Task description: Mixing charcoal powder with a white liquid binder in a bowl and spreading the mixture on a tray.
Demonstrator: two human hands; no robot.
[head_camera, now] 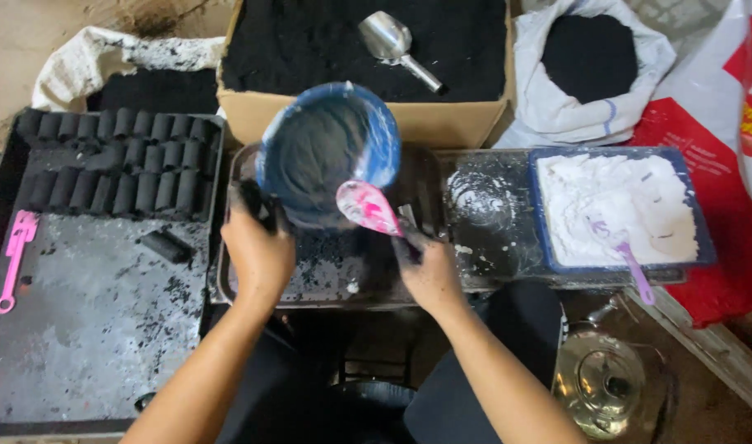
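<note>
A: How much of the left hand point(259, 247) shows?

B: Only the back of it. Its fingertips are black with powder and go behind the blue bowl point(327, 152), so the grip itself is hidden.

A: And the right hand point(429, 267)?

B: Its fingers hide the handle of the pink spoon point(366, 207). The bowl is blurred, and I cannot tell what lies inside it.

A: The edges?

B: The red and white bag point(734, 148) is cut off at the right edge, and the cardboard box point(425, 122) at the top. The glass kettle point(602, 386) runs off the bottom.

A: The metal tray point(491, 247)?

B: Bowl and hands cover its middle.
</note>
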